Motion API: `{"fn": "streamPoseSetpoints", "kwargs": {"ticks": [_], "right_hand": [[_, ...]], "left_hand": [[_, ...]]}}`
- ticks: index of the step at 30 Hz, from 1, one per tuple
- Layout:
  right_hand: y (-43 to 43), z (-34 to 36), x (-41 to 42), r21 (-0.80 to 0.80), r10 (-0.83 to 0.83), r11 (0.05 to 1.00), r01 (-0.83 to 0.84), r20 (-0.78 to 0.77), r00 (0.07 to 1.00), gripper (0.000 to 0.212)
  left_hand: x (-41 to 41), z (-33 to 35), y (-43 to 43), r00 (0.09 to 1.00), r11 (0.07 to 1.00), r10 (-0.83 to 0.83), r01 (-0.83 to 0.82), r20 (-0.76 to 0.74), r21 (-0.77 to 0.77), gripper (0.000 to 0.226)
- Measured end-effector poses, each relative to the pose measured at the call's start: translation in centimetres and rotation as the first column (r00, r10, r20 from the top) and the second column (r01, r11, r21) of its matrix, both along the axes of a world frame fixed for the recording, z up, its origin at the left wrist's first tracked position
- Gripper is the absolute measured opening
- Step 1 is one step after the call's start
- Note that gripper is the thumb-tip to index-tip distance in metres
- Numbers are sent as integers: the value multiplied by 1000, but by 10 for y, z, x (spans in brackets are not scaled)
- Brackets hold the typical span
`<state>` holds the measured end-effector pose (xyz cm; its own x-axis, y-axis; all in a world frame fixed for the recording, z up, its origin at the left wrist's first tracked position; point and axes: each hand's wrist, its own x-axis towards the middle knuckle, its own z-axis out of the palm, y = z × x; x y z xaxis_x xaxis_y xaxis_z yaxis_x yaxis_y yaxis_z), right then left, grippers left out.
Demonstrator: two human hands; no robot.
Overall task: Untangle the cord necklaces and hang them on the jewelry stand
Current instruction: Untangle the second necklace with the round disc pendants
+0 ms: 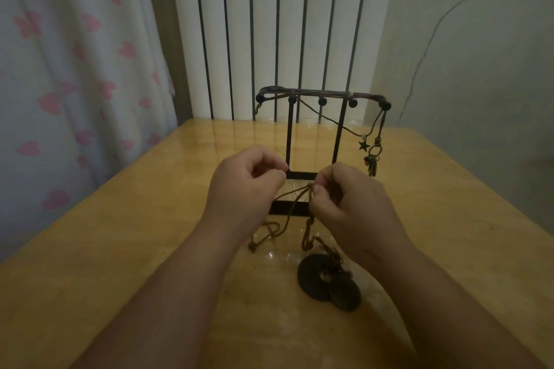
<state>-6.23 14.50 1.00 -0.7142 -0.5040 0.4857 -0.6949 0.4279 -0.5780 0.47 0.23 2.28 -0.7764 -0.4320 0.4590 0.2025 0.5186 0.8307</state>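
A black metal jewelry stand point(320, 99) rises at the middle of the wooden table point(150, 234). Necklaces hang from it, with a star charm point(363, 145) and a cluster of pendants point(371, 163) dangling at its right end. In front of the stand, my right hand point(353, 207) pinches tangled brown cords point(295, 204) just above the table. My left hand point(245, 186) pinches a strand of the same cords beside it. The cords trail down to two dark disc pendants point(329, 283) lying on the table below my right wrist.
The stand's black base bars point(287, 208) lie right under my hands. A curtain with pink hearts point(75, 69) hangs at the left. Behind the table are a white ribbed radiator point(269, 24) and a pale wall with a thin wire point(425, 48).
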Motion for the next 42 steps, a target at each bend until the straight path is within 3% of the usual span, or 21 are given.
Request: {"fn": "streamPoseSetpoints", "kwargs": {"ticks": [3,6,22,30,42], "right_hand": [[1,2,1,16,3,1000,-3,-22,1000,8],[0,3,2,38,16,999,-15,-31,999,8],[1,7,3,86,43,995,-42,-16,999,5],[2,6,0,154,64,986,-64,4,998,15],[2,7,2,192,104,976,-100,-10,995,10]], "left_hand": [[2,2,0,991,990,-83,94,106,-105,15],[0,-1,0,975,980,-148,166,165,-106,12],[-3,-7,-3,961,977,-213,208,174,48,8],[-8,-13,-4,960,976,-217,219,179,11,15],[-7,-13,-7,925,947,-317,321,208,19,20]]}}
